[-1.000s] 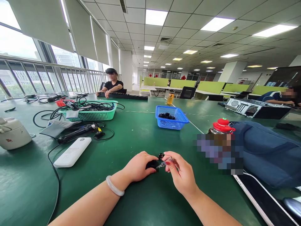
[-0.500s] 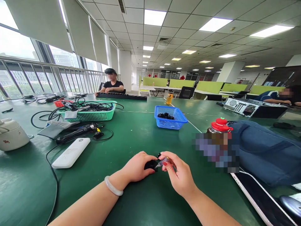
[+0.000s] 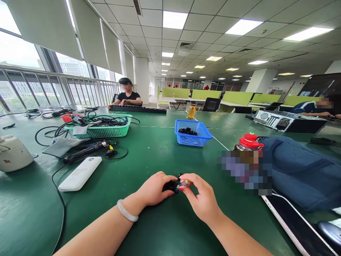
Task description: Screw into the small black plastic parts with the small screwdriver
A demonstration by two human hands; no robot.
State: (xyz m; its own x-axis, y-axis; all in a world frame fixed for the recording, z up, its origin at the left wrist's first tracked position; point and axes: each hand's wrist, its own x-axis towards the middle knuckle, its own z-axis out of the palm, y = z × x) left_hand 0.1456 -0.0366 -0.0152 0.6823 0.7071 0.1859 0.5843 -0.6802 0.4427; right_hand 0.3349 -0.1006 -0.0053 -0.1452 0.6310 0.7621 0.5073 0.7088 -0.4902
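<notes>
A: Hands, quick?
B: Left hand (image 3: 153,190) closed round a black piece (image 3: 169,185), thumb and fingers either side. Right hand (image 3: 201,199) pinches a small clear item (image 3: 183,183) with a brassy end, pointed at the black piece. Contact: too small to tell.
A: Where's that piece?
B: Low centre, at the green counter (image 3: 149,153), between both hands. Another small black part (image 3: 180,176) at the fingertips, mostly hidden.
A: Clutter?
B: Left: white slab (image 3: 80,174), black cable (image 3: 63,213) curving down past it, black tube (image 3: 86,152) behind, then green basket (image 3: 106,132) heaped with cords. Right: dark blue bag (image 3: 301,174), red-lidded jar (image 3: 249,143) beside it, flat dark-faced device (image 3: 295,224) nearest the right forearm.
A: Room?
B: Forward, a broad strip of counter up to the blue basket (image 3: 193,142), black bits (image 3: 188,131) inside. Leftward, a good gap to the slab. Rightward it's tighter: the device's pale edge slants down alongside the forearm, with counter between them.
</notes>
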